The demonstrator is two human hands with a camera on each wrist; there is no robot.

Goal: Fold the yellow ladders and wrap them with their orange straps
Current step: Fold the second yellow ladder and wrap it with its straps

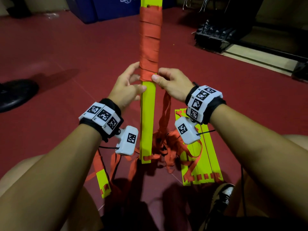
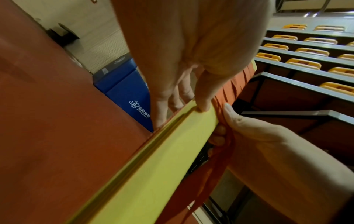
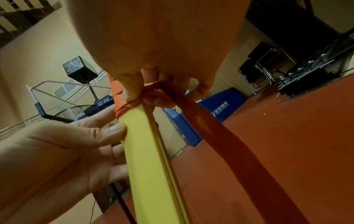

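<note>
Pinched between thumb and fingers of the right hand (image 1: 171, 84): the orange strap (image 1: 150, 45), pressed at the lowest turn of its winding on the folded yellow ladder (image 1: 147, 114). From that pinch, loose strap trailing down to a tangle on the floor. Curled round the opposite edge of the ladder, just below the winding, the left hand (image 1: 126, 87), thumb on the yellow face, fingers behind. Ladder held nearly upright between the knees, foot end near the red floor (image 1: 58, 55); several flat slats stacked edge to edge, seen clearly in both wrist views. Upper stretch covered in overlapping orange turns; top end cut off by the frame edge.

Flat on the floor to the right, a second ladder (image 1: 200, 164), partly hidden by the right wrist camera and by loose strap. To the left, one more yellow slat (image 1: 102, 182) with strap threaded through its slot, mostly covered by the left forearm.

Farther off, a blue padded mat (image 3: 220, 104) printed in white with a globe logo, Chinese characters and "JINLING SPORTS". Behind it, tiers with yellow seats (image 2: 304, 51). Dark scoreboard (image 3: 79, 68) digits too dim to read. Black shoe (image 1: 16, 94) at far left, cut by the edge.
</note>
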